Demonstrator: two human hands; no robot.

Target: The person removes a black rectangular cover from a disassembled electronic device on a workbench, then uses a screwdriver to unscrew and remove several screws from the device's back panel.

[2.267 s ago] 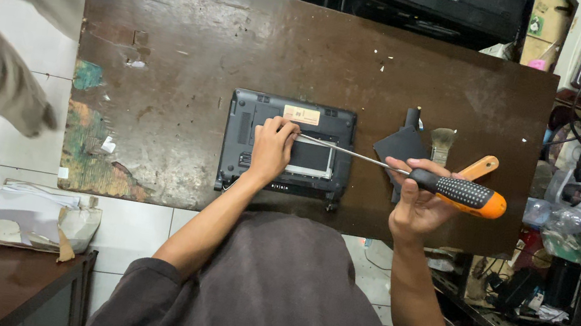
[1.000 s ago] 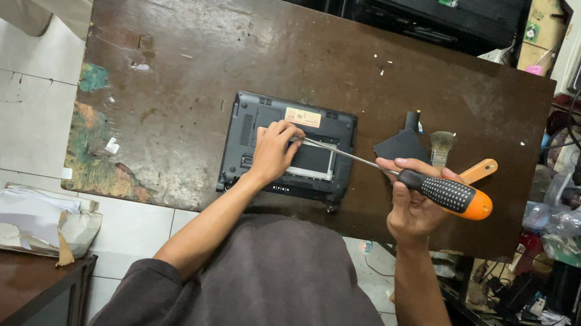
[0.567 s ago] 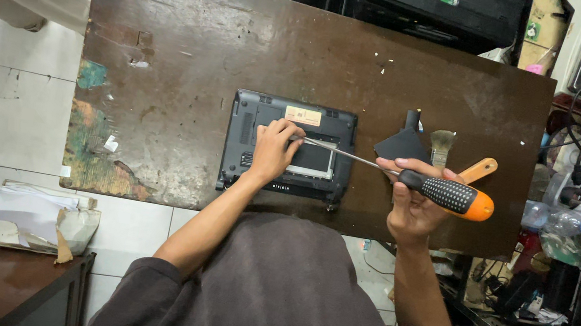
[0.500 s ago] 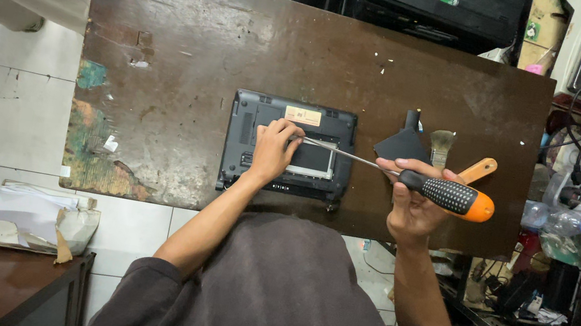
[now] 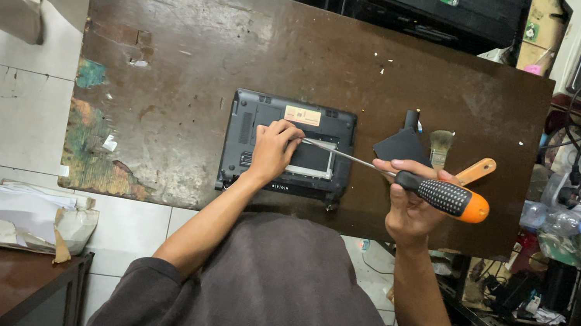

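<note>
A small dark grey laptop lying underside up [image 5: 287,147] sits near the middle of the worn brown wooden bench [image 5: 193,37], toward its near edge. The left hand [image 5: 275,149] rests on it, fingers curled over its base panel. The right hand [image 5: 409,206] grips a black-and-orange screwdriver [image 5: 442,196], its shaft reaching left to the laptop. Just beyond lie a black scraper [image 5: 402,144] and a small brush [image 5: 440,146]

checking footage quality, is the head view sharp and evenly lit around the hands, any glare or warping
Head view: sharp on the left hand, right hand, screwdriver and laptop base; soft, even light with faint shadows; dull sheen on the worn table, no harsh glare; wide-lens bending at the edges.
</note>
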